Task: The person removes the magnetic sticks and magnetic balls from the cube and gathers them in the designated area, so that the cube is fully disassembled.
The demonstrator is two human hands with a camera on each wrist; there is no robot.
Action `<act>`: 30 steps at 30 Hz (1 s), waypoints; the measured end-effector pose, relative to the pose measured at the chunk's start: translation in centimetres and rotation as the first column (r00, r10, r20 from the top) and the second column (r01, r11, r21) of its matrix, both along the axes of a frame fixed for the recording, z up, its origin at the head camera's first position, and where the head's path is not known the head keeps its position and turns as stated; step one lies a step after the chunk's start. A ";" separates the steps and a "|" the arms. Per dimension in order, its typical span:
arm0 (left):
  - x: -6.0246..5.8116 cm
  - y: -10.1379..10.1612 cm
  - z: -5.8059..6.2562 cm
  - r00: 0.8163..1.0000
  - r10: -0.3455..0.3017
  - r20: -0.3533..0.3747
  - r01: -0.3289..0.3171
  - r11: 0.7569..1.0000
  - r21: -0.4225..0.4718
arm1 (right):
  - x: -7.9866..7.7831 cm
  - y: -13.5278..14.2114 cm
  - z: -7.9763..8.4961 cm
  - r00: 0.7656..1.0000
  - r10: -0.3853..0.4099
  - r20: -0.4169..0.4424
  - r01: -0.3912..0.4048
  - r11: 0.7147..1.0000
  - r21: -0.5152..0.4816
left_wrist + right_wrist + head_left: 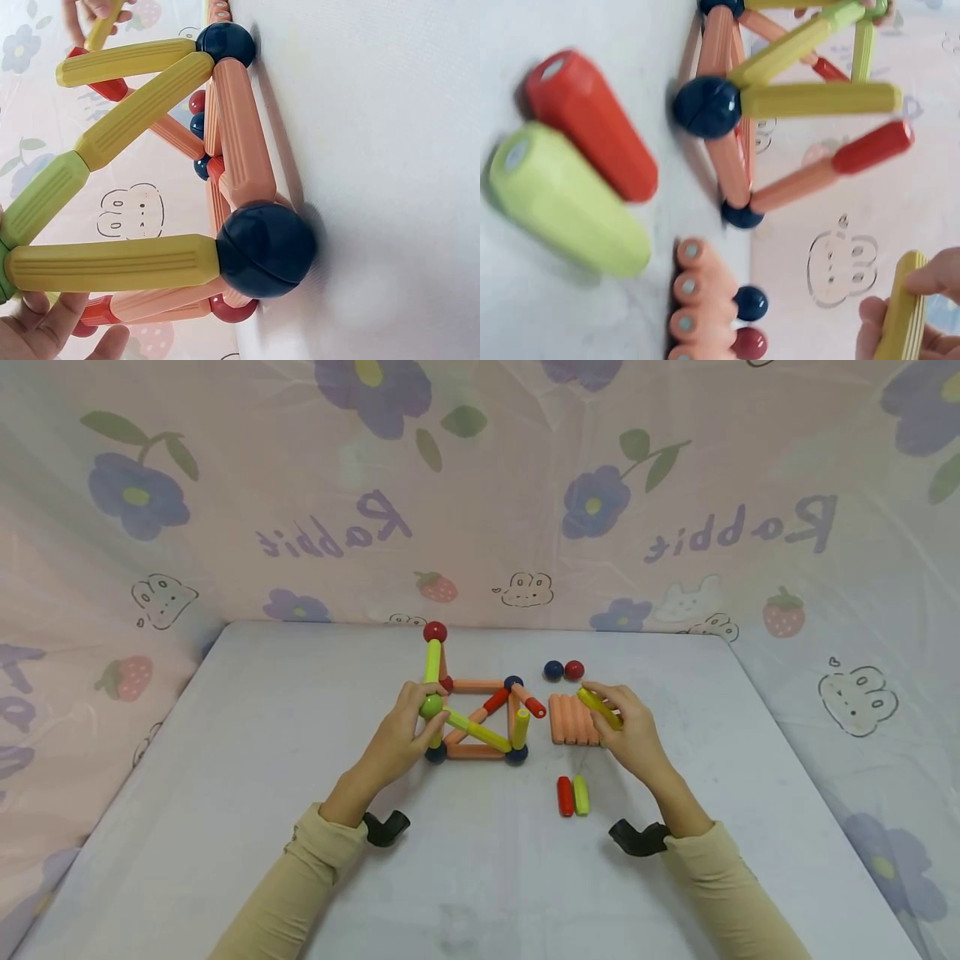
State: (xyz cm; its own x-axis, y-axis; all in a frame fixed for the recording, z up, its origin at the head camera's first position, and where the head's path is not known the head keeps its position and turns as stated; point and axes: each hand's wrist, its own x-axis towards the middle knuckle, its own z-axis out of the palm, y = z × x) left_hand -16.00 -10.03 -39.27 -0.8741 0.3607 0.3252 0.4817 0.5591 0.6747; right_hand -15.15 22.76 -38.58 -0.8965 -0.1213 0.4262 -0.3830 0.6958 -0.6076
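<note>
A frame of magnetic rods and balls stands mid-table, with a pink rod (477, 752) along its front base and a dark blue ball (266, 250) at the near left corner. My left hand (397, 735) holds the green ball (431, 706) at the frame's raised left side, where green and yellow rods meet. In my right hand (633, 731) a yellow rod (600, 708) is pinched between thumb and fingers, above a row of pink rods (564, 720). Another yellow rod (821, 99) sticks up from the front right blue ball (516, 752).
Behind the pink row lie a loose blue ball (553, 670) and a red ball (574, 670). Closer to me, a short red rod (565, 797) lies beside a short green rod (581, 796). A patterned curtain (480, 527) hangs behind the white table (225, 760).
</note>
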 end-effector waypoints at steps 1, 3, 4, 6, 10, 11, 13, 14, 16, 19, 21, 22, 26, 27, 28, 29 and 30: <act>0.0 0.0 0.0 1.000 0.001 0.001 -0.001 1.000 -0.002 | -0.1 0.3 -0.1 1.000 -0.006 0.012 0.006 1.000 -0.004; 0.0 0.0 0.0 1.000 0.002 -0.001 -0.002 1.000 -0.006 | -0.3 1.1 -0.5 0.999 -0.019 0.047 0.020 1.000 -0.019; 0.0 0.0 0.0 1.000 0.003 -0.001 -0.003 1.000 -0.007 | -0.4 1.4 -0.6 0.997 -0.024 0.073 0.026 0.999 -0.032; 0.0 0.0 0.0 1.000 0.005 -0.001 -0.005 1.000 -0.010 | -0.7 2.1 -0.9 0.988 -0.032 0.150 0.042 0.997 -0.067; 0.1 -0.1 0.1 1.000 0.008 0.002 -0.008 1.000 -0.011 | -1.1 3.4 -1.1 0.934 -0.022 0.357 0.089 0.981 -0.173; 0.1 -0.1 0.1 1.000 0.009 0.003 -0.009 1.000 -0.010 | -1.2 3.6 -1.1 0.915 -0.022 0.403 0.109 0.975 -0.195; 0.1 0.0 0.1 1.000 0.008 0.004 -0.008 1.000 -0.008 | -1.4 4.1 -1.3 0.881 -0.029 0.472 0.154 0.962 -0.227; 0.1 0.0 0.1 1.000 0.007 0.004 -0.007 1.000 -0.007 | -1.5 4.2 -1.4 0.869 -0.039 0.493 0.177 0.956 -0.236; 0.1 0.0 0.1 1.000 0.005 0.004 -0.005 1.000 -0.004 | -1.8 4.5 -1.6 0.849 -0.061 0.525 0.219 0.944 -0.245; 0.1 0.0 0.1 1.000 0.005 0.005 -0.005 1.000 0.000 | -2.2 4.8 -2.0 0.813 -0.100 0.573 0.278 0.932 -0.231; 0.0 0.0 0.1 1.000 0.005 0.004 -0.005 1.000 0.002 | -2.6 5.0 -2.4 0.786 -0.117 0.607 0.304 0.928 -0.215; 0.0 0.0 0.1 1.000 0.005 0.003 -0.005 1.000 0.003 | -2.7 5.1 -2.5 0.775 -0.122 0.620 0.312 0.927 -0.208; 0.0 0.0 0.0 1.000 0.005 -0.001 -0.005 1.000 0.003 | -3.4 5.4 -3.3 0.745 -0.145 0.652 0.333 0.927 -0.175; 0.0 0.0 0.0 1.000 0.005 -0.001 -0.005 1.000 0.003 | -3.6 5.5 -3.5 0.742 -0.147 0.655 0.333 0.928 -0.168; 0.0 0.1 0.0 1.000 0.006 -0.001 -0.006 1.000 0.002 | -3.8 5.6 -3.7 0.741 -0.150 0.655 0.331 0.930 -0.162; 0.0 0.1 -0.1 1.000 0.006 -0.001 -0.006 1.000 0.002 | -4.0 5.7 -3.9 0.740 -0.153 0.655 0.330 0.931 -0.155; 0.0 0.1 -0.1 1.000 0.007 -0.002 -0.007 1.000 0.002 | -4.2 5.7 -4.0 0.743 -0.153 0.652 0.325 0.934 -0.151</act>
State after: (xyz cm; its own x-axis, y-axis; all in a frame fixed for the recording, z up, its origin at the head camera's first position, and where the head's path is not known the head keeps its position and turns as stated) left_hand -16.01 -9.96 -39.36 -0.8760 0.3545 0.3271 0.4791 0.5612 0.6749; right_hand -19.30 28.48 -42.62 -0.9548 0.1621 -0.2491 0.2972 0.5117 -0.8061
